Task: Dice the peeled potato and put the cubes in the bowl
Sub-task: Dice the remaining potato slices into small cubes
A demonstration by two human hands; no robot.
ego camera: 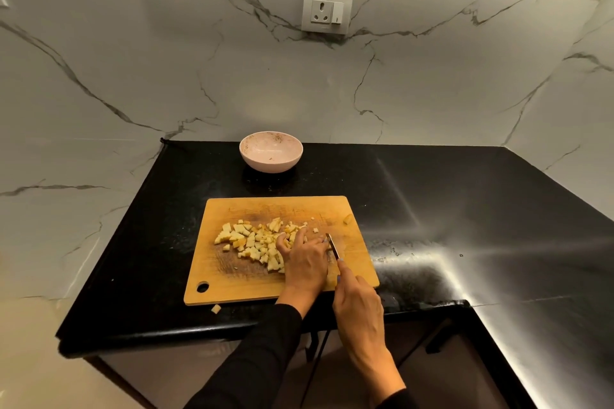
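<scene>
Cutting board: potato cubes heaped centre; left hand grip curled on them; right hand grip closed round knife; bowl beyond.

Pale yellow potato cubes lie heaped mid-board on the cutting board; the pink bowl stands behind it.

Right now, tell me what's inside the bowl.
The pink bowl holds almost nothing: a few tiny specks and one small bit near the bottom. The potato cubes are on the cutting board. The near inner wall is hidden by the rim.
</scene>
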